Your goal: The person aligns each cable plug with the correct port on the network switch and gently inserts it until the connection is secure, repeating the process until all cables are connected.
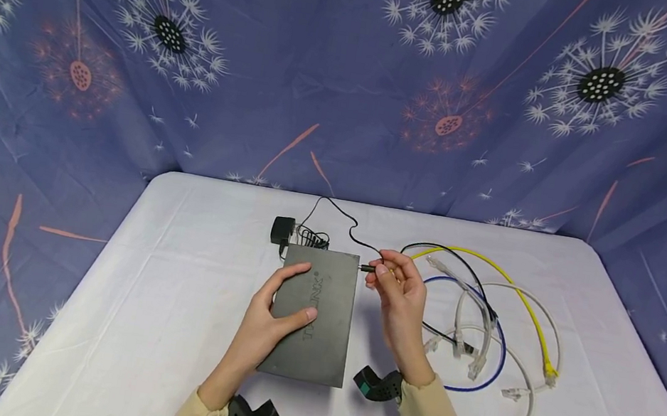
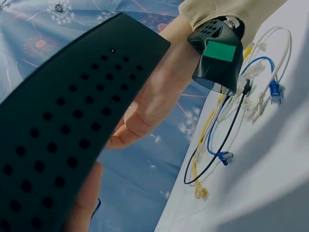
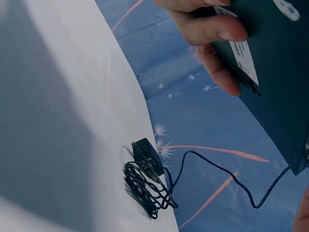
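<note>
A black network switch [image 1: 328, 329] with raised lettering on top is held up by my left hand [image 1: 265, 316]. The thumb lies on its top face, and in the right wrist view the other fingers [image 3: 217, 30] press its labelled underside. At the right edge, near the far corner, my right hand [image 1: 404, 308] pinches a black power plug [image 1: 368, 268] between thumb and fingers. Its silver tip is right at the edge of the switch. The left wrist view shows the perforated side [image 2: 63, 116] of the switch, which hides most of the left hand.
A black power adapter [image 1: 282, 230] with coiled cord [image 3: 142, 188] lies on the white table [image 1: 165, 298] behind the switch. Right of my right hand lie tangled network cables, among them a yellow cable [image 1: 516, 286], a blue cable [image 1: 503, 356] and grey ones. A patterned curtain [image 1: 299, 88] hangs behind.
</note>
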### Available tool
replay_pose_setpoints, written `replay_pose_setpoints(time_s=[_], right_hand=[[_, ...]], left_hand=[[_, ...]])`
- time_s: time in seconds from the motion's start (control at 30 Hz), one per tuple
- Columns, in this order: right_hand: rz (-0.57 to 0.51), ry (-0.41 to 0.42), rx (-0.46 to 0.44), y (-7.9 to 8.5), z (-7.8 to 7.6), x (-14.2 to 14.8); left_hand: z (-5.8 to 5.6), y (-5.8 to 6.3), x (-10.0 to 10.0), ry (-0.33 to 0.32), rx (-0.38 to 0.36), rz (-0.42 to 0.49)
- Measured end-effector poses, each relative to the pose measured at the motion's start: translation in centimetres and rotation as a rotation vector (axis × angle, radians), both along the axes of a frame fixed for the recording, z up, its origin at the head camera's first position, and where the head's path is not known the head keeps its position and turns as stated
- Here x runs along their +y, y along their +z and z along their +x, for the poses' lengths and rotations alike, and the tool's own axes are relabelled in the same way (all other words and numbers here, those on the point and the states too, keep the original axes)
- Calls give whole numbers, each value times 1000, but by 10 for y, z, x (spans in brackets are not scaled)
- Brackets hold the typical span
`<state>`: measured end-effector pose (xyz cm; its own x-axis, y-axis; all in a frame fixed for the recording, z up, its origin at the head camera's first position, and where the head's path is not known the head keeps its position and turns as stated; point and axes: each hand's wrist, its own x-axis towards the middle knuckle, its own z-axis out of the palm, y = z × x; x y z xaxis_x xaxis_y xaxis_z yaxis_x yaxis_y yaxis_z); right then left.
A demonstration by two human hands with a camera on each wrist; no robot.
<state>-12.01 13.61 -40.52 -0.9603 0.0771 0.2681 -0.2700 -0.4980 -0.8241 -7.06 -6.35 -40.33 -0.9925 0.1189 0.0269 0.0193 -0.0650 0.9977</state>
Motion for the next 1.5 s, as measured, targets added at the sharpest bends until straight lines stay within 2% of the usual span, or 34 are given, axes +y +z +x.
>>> replay_pose_setpoints(time_s=[0.4, 0.63, 0.83, 1.17, 1.5], right_hand=[[15, -26, 12, -2, 0, -2], [57, -35, 25, -2, 0, -2], [45, -53, 5, -1, 1, -5], [44, -48, 10, -4, 2, -7], [52, -34, -4, -5, 3, -7]], left_hand=[[-2, 0, 2, -11, 54, -74], [-1, 1, 2, -21, 51, -92], [-1, 0, 2, -40, 54, -102], [1, -1, 1, -47, 40, -98], [0, -1, -1, -53, -18, -19]])
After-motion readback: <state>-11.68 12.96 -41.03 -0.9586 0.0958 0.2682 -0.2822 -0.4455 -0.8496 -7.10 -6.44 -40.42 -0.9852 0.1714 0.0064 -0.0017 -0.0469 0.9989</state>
